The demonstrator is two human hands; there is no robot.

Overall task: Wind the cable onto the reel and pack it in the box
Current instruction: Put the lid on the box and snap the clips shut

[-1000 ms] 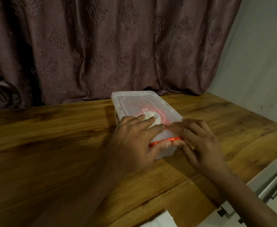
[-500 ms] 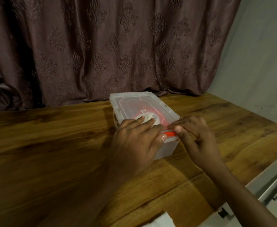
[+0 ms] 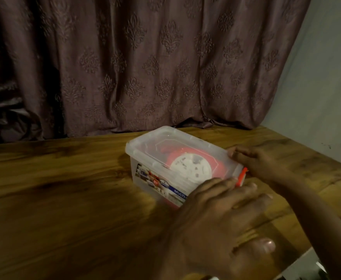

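A clear plastic box (image 3: 145, 156) with its lid on stands on the wooden table (image 3: 64, 188). Through the lid I see the orange cable reel (image 3: 191, 164) with its white socket face. An orange latch (image 3: 241, 176) sits at the box's near right end. My right hand (image 3: 266, 164) holds the box's right end by that latch, fingers on the lid's edge. My left hand (image 3: 216, 225) hovers in front of the box's near corner with fingers spread, off the lid; whether the fingertips touch the box I cannot tell.
A patterned brown curtain (image 3: 145, 67) hangs behind the table's far edge. A pale wall (image 3: 323, 87) rises on the right. The table's near right corner borders a white object (image 3: 311, 265).
My left hand has come off the lid and drawn back toward me. The box has turned so its labelled long side faces me. My right hand stays at the latch end.
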